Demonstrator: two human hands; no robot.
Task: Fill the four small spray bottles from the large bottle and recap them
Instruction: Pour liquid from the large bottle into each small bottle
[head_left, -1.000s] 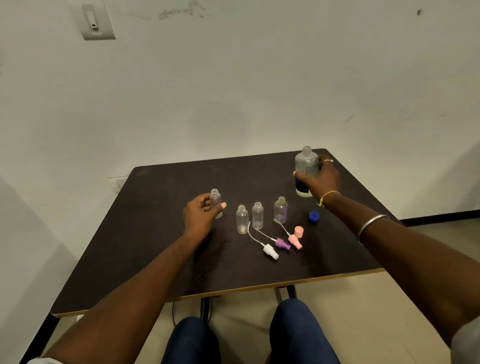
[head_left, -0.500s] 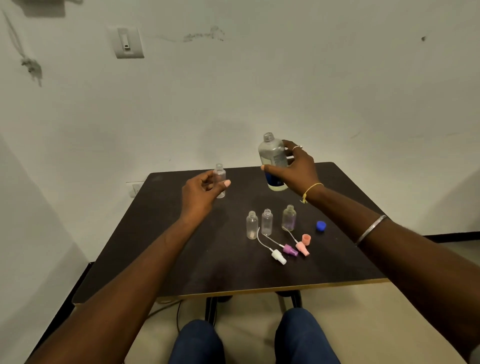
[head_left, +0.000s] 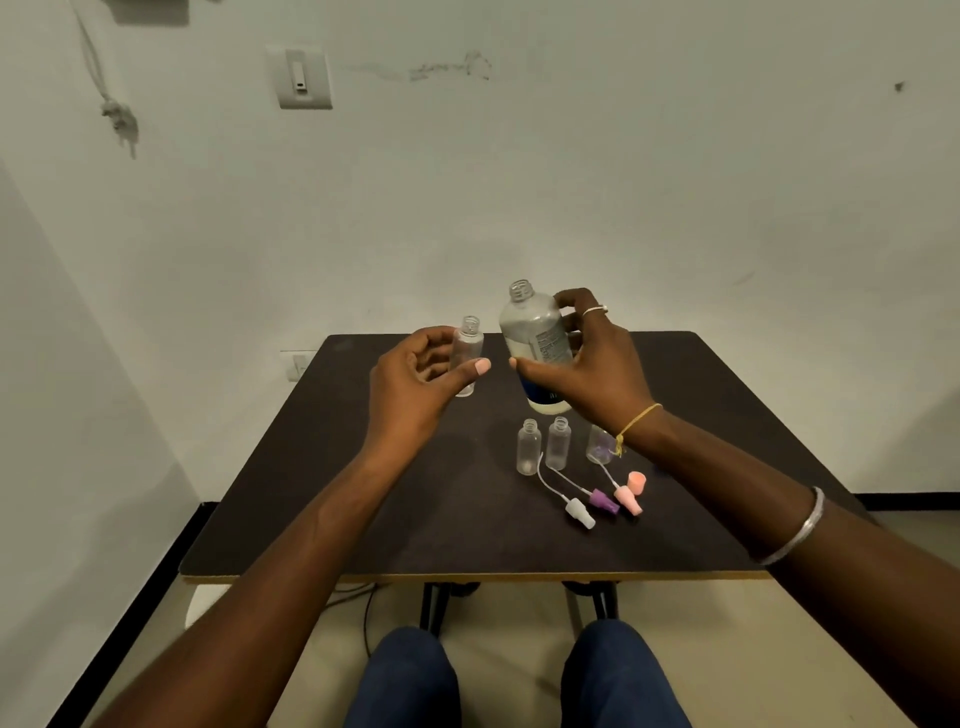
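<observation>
**Two uncapped bottles held above the table**

The large bottle is gripped by the right hand, whose fingers and thumb are curled round its labelled body. It is held clear of the dark tabletop, with its open neck tilted slightly to the left. A blue band is seen at the foot of the label.

One small spray bottle is pinched between the thumb and curled fingers of the left hand. It is kept upright, also clear of the tabletop, just beside the large bottle and apart from it. It is clear, and its neck is open.

Three further small bottles are stood uncapped in a row on the table, below the right wrist: the left one, the middle one and a purple-tinted one, which is partly hidden by the wrist.

Nearer the person, three spray heads are laid on their sides with their dip tubes attached: a white head, a purple head and a pink head. A pink cap is set just beside the pink head.
</observation>
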